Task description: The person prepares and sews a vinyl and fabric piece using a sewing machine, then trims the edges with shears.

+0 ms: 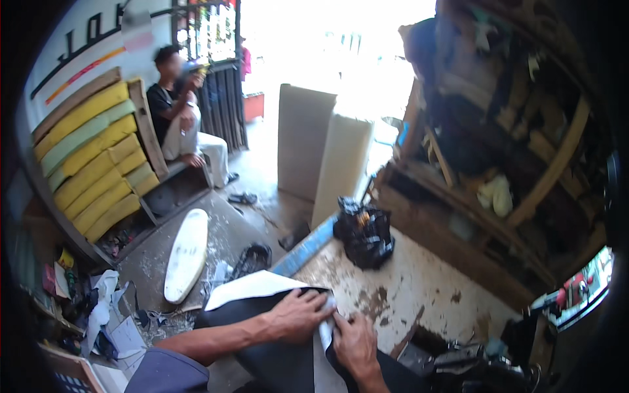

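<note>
At the tabletop's (416, 285) near edge, our right hand (357, 342) pinches the black sheet's (270, 361) pale edge, our left hand (295, 316) beside it, grip unclear, probably steadying the fold.

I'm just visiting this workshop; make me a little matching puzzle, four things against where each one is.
Things:
1. black material
2. black plastic bag
3. long white rounded piece
4. tan slab

Places:
A. lying on the grey surface, left of the worktable
B. standing upright beside a cream slab
C. touched by the worker's fingers
D. resting on the pale, worn worktable

Pairs: 1-C, 2-D, 3-A, 4-B
</note>
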`<state>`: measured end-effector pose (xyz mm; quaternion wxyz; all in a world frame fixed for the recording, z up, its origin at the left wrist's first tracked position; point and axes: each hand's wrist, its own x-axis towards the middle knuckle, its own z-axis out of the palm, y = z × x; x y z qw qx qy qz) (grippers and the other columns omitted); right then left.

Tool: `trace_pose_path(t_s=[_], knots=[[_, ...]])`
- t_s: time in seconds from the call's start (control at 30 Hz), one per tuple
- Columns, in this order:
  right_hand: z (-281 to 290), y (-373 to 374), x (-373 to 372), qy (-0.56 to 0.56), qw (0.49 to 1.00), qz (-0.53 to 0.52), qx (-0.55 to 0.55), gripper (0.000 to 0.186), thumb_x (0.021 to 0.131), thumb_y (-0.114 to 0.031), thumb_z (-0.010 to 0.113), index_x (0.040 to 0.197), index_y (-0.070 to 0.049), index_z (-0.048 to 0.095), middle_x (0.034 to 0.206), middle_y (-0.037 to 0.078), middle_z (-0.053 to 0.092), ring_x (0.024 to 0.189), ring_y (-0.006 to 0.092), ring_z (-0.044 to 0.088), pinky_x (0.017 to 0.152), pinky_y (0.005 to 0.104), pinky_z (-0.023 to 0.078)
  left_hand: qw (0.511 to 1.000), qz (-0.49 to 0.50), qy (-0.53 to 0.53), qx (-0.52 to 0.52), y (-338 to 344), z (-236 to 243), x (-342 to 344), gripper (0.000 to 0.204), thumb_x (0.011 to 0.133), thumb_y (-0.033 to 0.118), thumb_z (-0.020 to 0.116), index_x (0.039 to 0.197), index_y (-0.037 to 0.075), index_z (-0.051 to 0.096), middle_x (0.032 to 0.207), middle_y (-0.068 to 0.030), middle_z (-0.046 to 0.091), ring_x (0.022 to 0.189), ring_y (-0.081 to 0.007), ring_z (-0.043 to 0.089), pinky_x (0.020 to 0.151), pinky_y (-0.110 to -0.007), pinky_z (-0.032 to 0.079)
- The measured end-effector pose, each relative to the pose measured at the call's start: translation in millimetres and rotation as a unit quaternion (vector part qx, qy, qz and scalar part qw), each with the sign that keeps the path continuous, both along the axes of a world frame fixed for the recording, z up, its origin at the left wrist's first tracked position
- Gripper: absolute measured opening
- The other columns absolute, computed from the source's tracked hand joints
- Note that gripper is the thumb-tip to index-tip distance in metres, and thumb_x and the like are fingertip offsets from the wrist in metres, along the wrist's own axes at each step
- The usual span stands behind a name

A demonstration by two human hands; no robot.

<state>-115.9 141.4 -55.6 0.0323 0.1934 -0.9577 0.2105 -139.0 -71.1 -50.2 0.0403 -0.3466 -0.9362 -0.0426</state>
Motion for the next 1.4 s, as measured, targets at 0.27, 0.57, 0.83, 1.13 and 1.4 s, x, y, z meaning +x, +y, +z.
trace_pose_path(t_s=[0.27,0.57,0.83,1.13,1.4], knots=[[5.5,12.4,0.0,-0.179,0.982,-0.049,0.022,0.038,0.098,-0.038,0.073,0.112,-0.003,0.068,0.101,0.024,0.072,0.099,0.0449,0.068,0.089,0.0545,0.054,0.985,0.024,0.011,0.17,-10.7,-37.7,12.9,0.067,0.08,0.009,0.069,0.146,0.014,0.064,0.155,-0.0228,0.056,0.146,-0.0401,0.052,0.123,-0.052,0.041],[47.7,90.0,110.0,-0.171,0.96,-0.204,-0.09,0.03,0.099,-0.036,0.071,0.107,-0.008,0.066,0.088,0.025,0.071,0.087,0.0526,0.068,0.082,0.0606,0.053,0.936,-0.224,-0.128,0.238,89.9,-33.1,16.4,0.071,0.09,0.0,0.063,0.158,0.012,0.052,0.161,-0.0211,0.05,0.153,-0.0382,0.046,0.129,-0.059,0.032],[25.4,148.8,190.3,-0.067,0.931,-0.333,-0.132,0.022,0.102,-0.016,0.07,0.12,-0.004,0.069,0.115,0.023,0.068,0.106,0.0482,0.068,0.089,0.0519,0.056,0.932,-0.324,-0.081,0.142,181.4,-39.3,22.9,0.075,0.077,0.017,0.077,0.151,0.016,0.06,0.162,-0.0123,0.051,0.156,-0.0284,0.042,0.127,-0.061,0.033],[16.1,143.1,192.3,-0.03,0.92,-0.387,-0.062,0.023,0.105,-0.028,0.067,0.101,-0.008,0.057,0.098,0.013,0.066,0.085,0.0442,0.07,0.069,0.0545,0.056,0.932,-0.333,-0.113,0.083,190.3,-20.4,14.5,0.068,0.089,0.018,0.076,0.154,0.015,0.058,0.167,-0.0111,0.047,0.157,-0.0301,0.04,0.131,-0.057,0.027],[9.5,141.7,191.1,-0.016,0.918,-0.395,-0.032,0.025,0.106,-0.032,0.066,0.098,-0.01,0.058,0.093,0.01,0.066,0.078,0.0399,0.071,0.064,0.0508,0.056,0.931,-0.322,-0.131,0.108,185.6,-22.9,15.8,0.067,0.089,0.014,0.075,0.154,0.016,0.058,0.166,-0.011,0.048,0.156,-0.0311,0.043,0.131,-0.058,0.028]])
